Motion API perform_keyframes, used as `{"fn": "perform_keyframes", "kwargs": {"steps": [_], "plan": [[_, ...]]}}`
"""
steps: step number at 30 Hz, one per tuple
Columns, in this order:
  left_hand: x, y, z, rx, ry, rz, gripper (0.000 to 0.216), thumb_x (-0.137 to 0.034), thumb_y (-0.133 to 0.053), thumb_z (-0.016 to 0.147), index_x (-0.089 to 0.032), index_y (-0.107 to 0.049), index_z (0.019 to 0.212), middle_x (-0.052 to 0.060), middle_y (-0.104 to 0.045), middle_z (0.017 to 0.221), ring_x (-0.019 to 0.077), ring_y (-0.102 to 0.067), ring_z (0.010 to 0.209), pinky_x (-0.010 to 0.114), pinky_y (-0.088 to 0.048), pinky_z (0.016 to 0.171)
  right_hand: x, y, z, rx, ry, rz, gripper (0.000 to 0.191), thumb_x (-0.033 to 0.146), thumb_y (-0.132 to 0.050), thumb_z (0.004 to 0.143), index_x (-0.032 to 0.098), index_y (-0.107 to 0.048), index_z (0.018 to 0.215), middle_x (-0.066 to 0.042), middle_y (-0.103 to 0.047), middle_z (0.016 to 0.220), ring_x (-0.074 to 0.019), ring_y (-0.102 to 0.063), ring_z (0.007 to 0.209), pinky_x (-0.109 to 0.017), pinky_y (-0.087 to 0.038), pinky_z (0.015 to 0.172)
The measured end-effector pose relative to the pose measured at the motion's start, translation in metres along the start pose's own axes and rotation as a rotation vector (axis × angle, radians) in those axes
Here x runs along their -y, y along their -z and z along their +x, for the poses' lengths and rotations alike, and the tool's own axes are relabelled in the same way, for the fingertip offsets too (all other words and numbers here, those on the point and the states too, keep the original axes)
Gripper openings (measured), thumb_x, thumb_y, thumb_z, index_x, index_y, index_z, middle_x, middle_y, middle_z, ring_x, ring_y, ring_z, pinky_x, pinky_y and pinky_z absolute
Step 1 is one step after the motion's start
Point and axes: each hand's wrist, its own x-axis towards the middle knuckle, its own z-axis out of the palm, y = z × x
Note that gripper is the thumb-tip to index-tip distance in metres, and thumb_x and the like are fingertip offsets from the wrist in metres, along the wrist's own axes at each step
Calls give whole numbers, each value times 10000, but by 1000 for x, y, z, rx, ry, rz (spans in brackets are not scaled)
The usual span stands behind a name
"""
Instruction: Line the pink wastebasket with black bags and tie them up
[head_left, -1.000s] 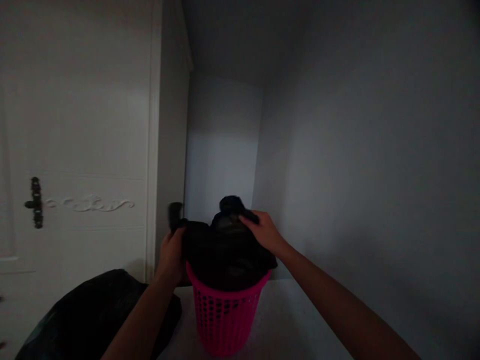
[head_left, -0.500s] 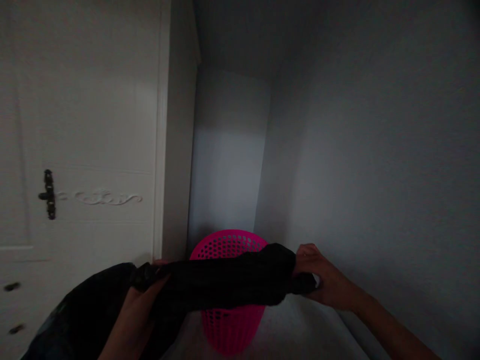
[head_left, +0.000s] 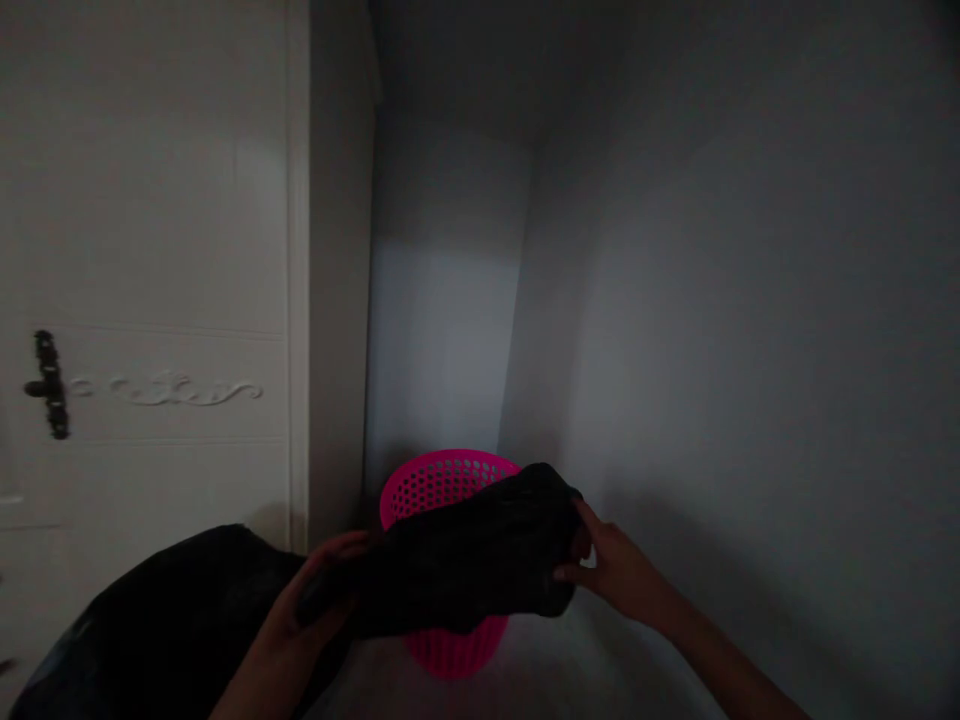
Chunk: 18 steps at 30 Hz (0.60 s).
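A black bag or cloth (head_left: 457, 565) hangs between my two hands, in front of a pink perforated plastic basket (head_left: 439, 485) that stands on the floor in a dim corner. My left hand (head_left: 315, 600) grips its left end, fingers curled around it. My right hand (head_left: 607, 565) pinches its right end by the basket's rim. The black thing covers the basket's front, and the basket's open top shows behind it.
A large dark bundle (head_left: 161, 625) lies at the lower left beside my left arm. A white door (head_left: 150, 280) with a black handle (head_left: 46, 385) stands on the left. Plain walls close the corner behind and to the right of the basket.
The black thing sat heaped on top of the basket a second ago. Both hands have lifted it off and drawn it toward me, and the basket's open top shows.
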Motion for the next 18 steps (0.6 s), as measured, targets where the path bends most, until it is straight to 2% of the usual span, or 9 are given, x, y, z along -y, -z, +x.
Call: {"fn": "perform_keyframes", "kwargs": {"steps": [2, 4, 6, 7, 9, 11, 14, 16, 18], "plan": [[1, -2, 3, 1, -25, 12, 502, -325, -861, 537, -265, -843, 1035, 70, -842, 1134, 355, -734, 1156, 419, -567, 1055, -2, -10, 9, 14, 27, -8, 969, 375, -803, 737, 207, -414, 1608, -74, -803, 921, -293, -717, 809, -425, -555, 758], [2, -7, 8, -37, -2, -30, 390, -268, -802, 507, -251, -838, 895, 58, -846, 976, 323, -756, 1006, 397, -598, 945, -3, -16, 24, -30, 36, 109, 772, 323, -729, 748, 226, -543, 1491, -73, -805, 947, -287, -719, 825, -430, -559, 782], [1, -13, 11, -72, 89, -168, 301, -281, -791, 530, -247, -809, 828, 27, -814, 832, 263, -737, 817, 346, -601, 747, -4, -18, 41, -136, -2, 319, 509, 319, -677, 749, 236, -696, 1251, -71, -803, 970, -296, -726, 896, -458, -564, 863], [0, -17, 12, -78, 136, -256, 275, -284, -793, 540, -245, -795, 812, 8, -790, 774, 231, -711, 735, 316, -576, 663, -4, -17, 51, -183, -26, 416, 398, 335, -662, 759, 237, -732, 1138, -71, -804, 987, -304, -727, 944, -474, -558, 917], [-4, -23, 12, -69, 197, -412, 276, -277, -792, 536, -242, -789, 810, -8, -773, 738, 204, -690, 682, 294, -558, 615, -1, -17, 69, -235, -59, 548, 299, 388, -645, 798, 230, -757, 1026, -70, -809, 1027, -312, -722, 1028, -494, -534, 1009], [-10, -28, 10, -20, 197, -440, 340, -331, -798, 570, -242, -814, 898, 25, -826, 878, 243, -746, 801, 330, -605, 700, 4, -19, 84, -234, -64, 614, 346, 448, -625, 847, 220, -768, 1065, -73, -815, 1087, -308, -721, 1083, -488, -526, 1046], [-16, -33, 10, 51, 156, -309, 490, -464, -862, 660, -262, -817, 1104, 69, -838, 1160, 323, -760, 1089, 400, -620, 888, 12, -27, 105, -209, -85, 722, 440, 495, -642, 842, 212, -764, 1155, -78, -825, 1121, -298, -737, 1109, -459, -553, 1025], [-18, -34, 13, 58, 87, -146, 526, -485, -920, 643, -266, -818, 1111, 72, -834, 1167, 334, -740, 1139, 407, -592, 967, 16, -33, 116, -184, -101, 776, 476, 515, -650, 831, 216, -754, 1187, -77, -828, 1130, -289, -750, 1101, -438, -572, 992], [-16, -34, 19, 19, -22, 32, 480, -523, -924, 615, -247, -832, 996, 78, -837, 1058, 342, -737, 1086, 422, -570, 995, 20, -38, 125, -164, -114, 810, 491, 542, -637, 842, 224, -746, 1199, -77, -824, 1152, -278, -757, 1095, -420, -582, 965]]}}
